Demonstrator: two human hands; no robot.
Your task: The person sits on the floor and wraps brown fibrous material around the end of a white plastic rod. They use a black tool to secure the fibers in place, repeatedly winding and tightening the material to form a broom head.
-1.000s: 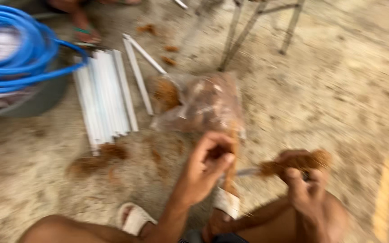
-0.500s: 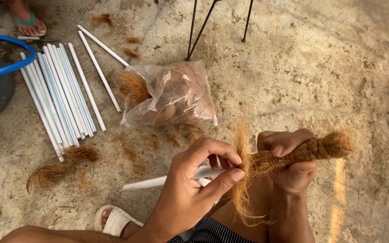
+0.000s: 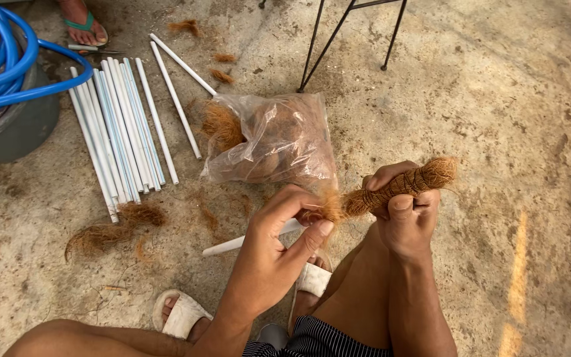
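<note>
seated person on a concrete floor (image 3: 497, 99), seen from above, binding coir onto a white tube. the right hand (image 3: 406, 215) is closed in a fist round the wrapped end of the tube, a tight brown fibre roll (image 3: 398, 187) that juts up and to the right past the knuckles. the left hand (image 3: 279, 251) pinches a loose coir tuft (image 3: 328, 206) between thumb and forefinger at the lower end of the roll; the bare tube (image 3: 246, 242) runs down-left from under that hand. the two hands sit close, joined only by the piece.

technique, as a judgement: the wrap looks best served by a firm right grip, fibre fed in small even tufts, each laid touching the one before, and the piece turned steadily so no white shows.

surroundings: a clear bag (image 3: 272, 142) of coir lies just beyond the hands; a row of bare tubes (image 3: 117, 125) lies to its left; loose coir (image 3: 107, 231) is scattered near them; a blue hose (image 3: 1, 56) is coiled on a grey tub at upper left. another person's sandalled foot (image 3: 82, 23) is at the top edge, beside thin black metal legs (image 3: 338, 39).

hidden or unclear: any binding thread cannot be made out; the tube inside the roll is covered; the tub, hose and metal legs are cut off by the frame.
</note>
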